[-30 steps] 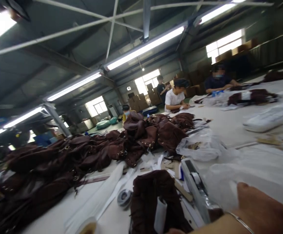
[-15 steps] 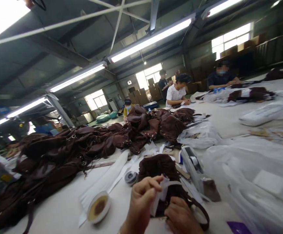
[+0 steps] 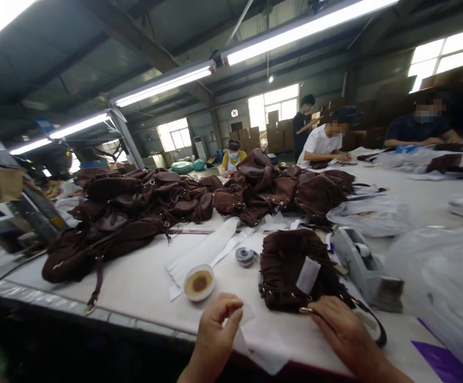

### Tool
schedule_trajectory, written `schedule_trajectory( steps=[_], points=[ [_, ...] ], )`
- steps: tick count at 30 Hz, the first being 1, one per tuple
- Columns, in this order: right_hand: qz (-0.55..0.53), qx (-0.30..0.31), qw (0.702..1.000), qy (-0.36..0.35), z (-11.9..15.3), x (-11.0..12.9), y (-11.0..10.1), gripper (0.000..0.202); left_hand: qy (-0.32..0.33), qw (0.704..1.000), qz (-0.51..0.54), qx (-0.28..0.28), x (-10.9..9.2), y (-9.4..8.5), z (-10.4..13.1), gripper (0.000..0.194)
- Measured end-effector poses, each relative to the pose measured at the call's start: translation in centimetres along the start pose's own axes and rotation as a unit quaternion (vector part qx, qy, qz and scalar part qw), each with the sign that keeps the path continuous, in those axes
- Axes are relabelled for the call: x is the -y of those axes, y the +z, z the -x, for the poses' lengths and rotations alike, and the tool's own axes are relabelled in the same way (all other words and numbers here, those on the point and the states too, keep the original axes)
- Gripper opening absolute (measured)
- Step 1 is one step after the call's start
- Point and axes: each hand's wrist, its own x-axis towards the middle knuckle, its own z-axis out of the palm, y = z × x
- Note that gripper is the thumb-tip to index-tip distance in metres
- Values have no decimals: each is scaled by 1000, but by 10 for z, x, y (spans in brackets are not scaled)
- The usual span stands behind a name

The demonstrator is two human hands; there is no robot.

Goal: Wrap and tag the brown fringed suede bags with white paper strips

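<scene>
I can't read any words or numbers here. The white tag (image 3: 308, 275) on the brown bag (image 3: 276, 260) is too blurry to read. So are the gray tape holder (image 3: 350, 260) and the purple sheet (image 3: 438, 360). The round white thing (image 3: 234, 113) far back is too small to read.

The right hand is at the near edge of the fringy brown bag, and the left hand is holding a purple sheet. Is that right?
Not quite: the left hand is holding a thin, see-through whitish sheet, not a purple one, as the head view shows. The right hand is indeed at the near edge of the fringy brown bag.
</scene>
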Motion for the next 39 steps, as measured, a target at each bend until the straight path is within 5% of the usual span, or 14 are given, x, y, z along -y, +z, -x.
schedule_trajectory(
  steps=[5,11,18,33,39],
  points=[
    [-96,68,990,82,-28,61,-18,22,-76,997,17,8,27,-1,4,55],
    [-45,137,985,97,-54,106,-25,28,-111,991,3,76,22,14,7,25],
    [-71,154,981,97,-55,110,-24,30,-121,985,33,121,22,30,9,25],
    [49,230,971,30,-41,100,-22,18,-78,972,-28,219,2,58,7,24],
    [5,264,961,81,-38,89,-45,33,-89,973,-63,202,4,58,8,33]
  ],
)
